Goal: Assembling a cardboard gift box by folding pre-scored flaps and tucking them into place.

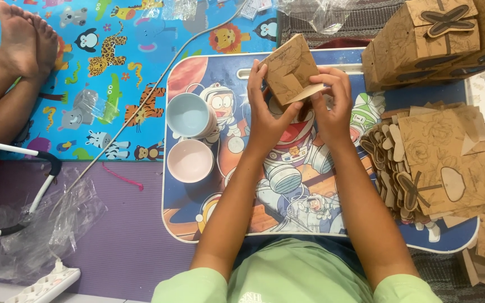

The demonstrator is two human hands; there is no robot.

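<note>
Brown cardboard box [288, 68] between left hand [266, 115] and right hand [332, 106]

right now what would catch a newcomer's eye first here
Both hands, left hand and right hand, hold a half-folded brown cardboard box above the cartoon astronaut lap table. A heap of flat brown cardboard cut-outs lies at its right end, and pale blue and pink bowls sit at its left.

**Brown cardboard box half-folded above the lap table**

A small brown cardboard box [288, 68] printed with line drawings is tilting above the far edge of the lap table [209, 67], one pale flap sticking out to the right, the box being held off its surface.
</note>
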